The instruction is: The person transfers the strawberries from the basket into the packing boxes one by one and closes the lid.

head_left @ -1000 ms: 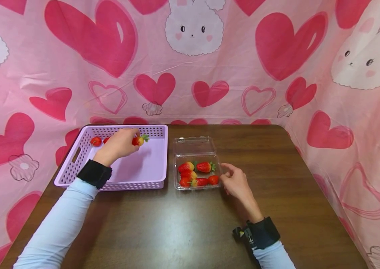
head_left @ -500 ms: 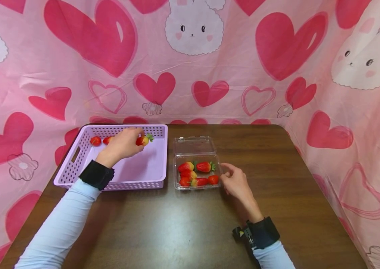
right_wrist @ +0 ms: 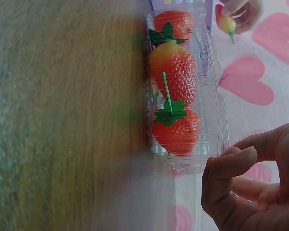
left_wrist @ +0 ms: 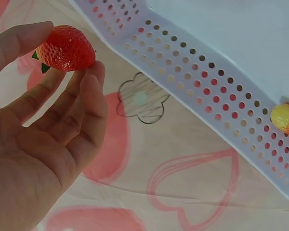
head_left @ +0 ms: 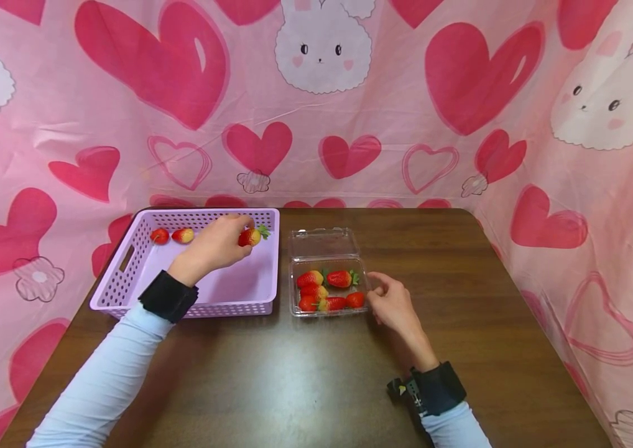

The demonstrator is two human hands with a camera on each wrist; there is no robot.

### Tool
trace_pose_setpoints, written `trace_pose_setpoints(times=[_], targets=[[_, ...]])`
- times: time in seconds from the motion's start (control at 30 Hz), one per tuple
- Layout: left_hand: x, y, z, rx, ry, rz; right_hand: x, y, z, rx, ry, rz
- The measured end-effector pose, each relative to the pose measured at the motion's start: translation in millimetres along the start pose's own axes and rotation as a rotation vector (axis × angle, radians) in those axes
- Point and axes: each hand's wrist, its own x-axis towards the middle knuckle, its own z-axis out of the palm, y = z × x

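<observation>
My left hand (head_left: 218, 244) pinches a strawberry (head_left: 249, 237) between thumb and fingertips, above the right part of the purple basket (head_left: 199, 309). In the left wrist view the strawberry (left_wrist: 67, 48) is red with green leaves behind, held above the basket's perforated wall (left_wrist: 202, 82). The right hand (head_left: 397, 305) stays at the right side of a clear plastic clamshell box (head_left: 330, 315), its curled fingers and thumb holding the rim, as the right wrist view shows at the box's corner (right_wrist: 216, 154). Several strawberries (head_left: 332, 303) lie inside the box.
Two more strawberries, one red (head_left: 160, 236) and one with a yellow end (head_left: 183, 236), lie in the basket's back left. The box's lid (head_left: 324, 242) stands open towards the back. Pink heart-patterned cloth (head_left: 316, 112) hangs behind the brown table (head_left: 305, 386).
My left hand has moved to the right over the basket with the strawberry, uncovering the yellow-ended strawberry behind it. The right hand and the box have stayed in place.
</observation>
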Motion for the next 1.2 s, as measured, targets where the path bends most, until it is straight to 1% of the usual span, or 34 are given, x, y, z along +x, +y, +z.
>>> trace_pose_setpoints(times=[0.13,0.3,0.53,0.77,1.03,1.2], targets=[[-1.5,6.6,3.1,-0.018,0.017,0.036,0.3,0.7,0.3,0.005,0.0,0.003],[-3.2,14.0,6.9,-0.03,0.016,0.045,0.3,0.6,0.4,0.002,0.003,0.012],[-6.3,25.3,12.6,-0.016,0.026,0.066,-0.1,-0.1,0.7,0.004,0.003,0.011],[-7.5,36.2,22.8,-0.022,0.014,0.084,-1.4,0.6,0.6,0.002,0.002,0.005],[-8.2,48.0,33.4,-0.04,0.019,0.126,-0.6,0.5,2.5,-0.001,0.012,0.021],[-8.6,56.0,38.4,-0.028,0.011,0.141,-1.0,0.4,2.1,-0.003,0.014,0.012]])
